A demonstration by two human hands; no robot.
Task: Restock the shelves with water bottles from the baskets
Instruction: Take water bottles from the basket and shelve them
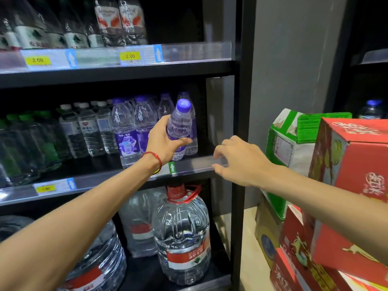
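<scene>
At the right end of the middle shelf, the left hand gripped a purple-capped water bottle round its body, holding it tilted beside a row of matching bottles. The right hand was at the clear price rail, fingers loosely curled; whether they pinched it was unclear. Large water jugs stood on the shelf below.

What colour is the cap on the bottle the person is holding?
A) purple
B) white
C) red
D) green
A: the left hand grips a bottle by its body, and the cap on top of it is purple.
</scene>
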